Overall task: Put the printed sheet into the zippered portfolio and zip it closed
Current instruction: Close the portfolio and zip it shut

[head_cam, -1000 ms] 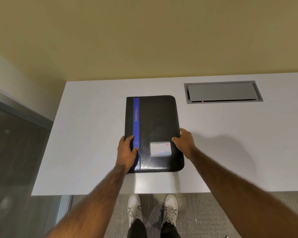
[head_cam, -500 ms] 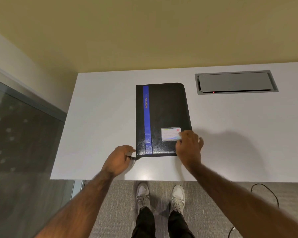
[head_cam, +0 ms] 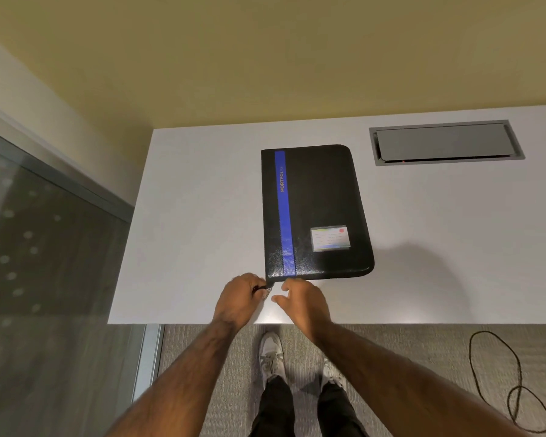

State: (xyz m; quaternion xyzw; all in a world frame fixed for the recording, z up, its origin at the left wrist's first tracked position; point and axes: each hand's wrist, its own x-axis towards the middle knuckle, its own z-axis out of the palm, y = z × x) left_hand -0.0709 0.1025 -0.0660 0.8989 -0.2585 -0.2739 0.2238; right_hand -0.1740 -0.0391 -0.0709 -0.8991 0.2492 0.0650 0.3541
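A black zippered portfolio [head_cam: 322,209] with a blue stripe and a small label card [head_cam: 330,238] lies closed on the white table [head_cam: 196,216]. My left hand [head_cam: 240,299] pinches the zipper pull [head_cam: 267,289] at the portfolio's near-left corner. My right hand [head_cam: 303,299] hovers just beside it at the near edge, fingers apart, holding nothing. No printed sheet is in view.
A grey cable hatch [head_cam: 446,141] is set into the table at the back right. The table's near edge runs just under my hands. A glass panel [head_cam: 44,263] stands to the left. A black cable [head_cam: 511,383] loops on the carpet at right.
My right hand has left the label card and slid left to the near-left corner. My left hand stays pinched on the zipper pull at that corner.
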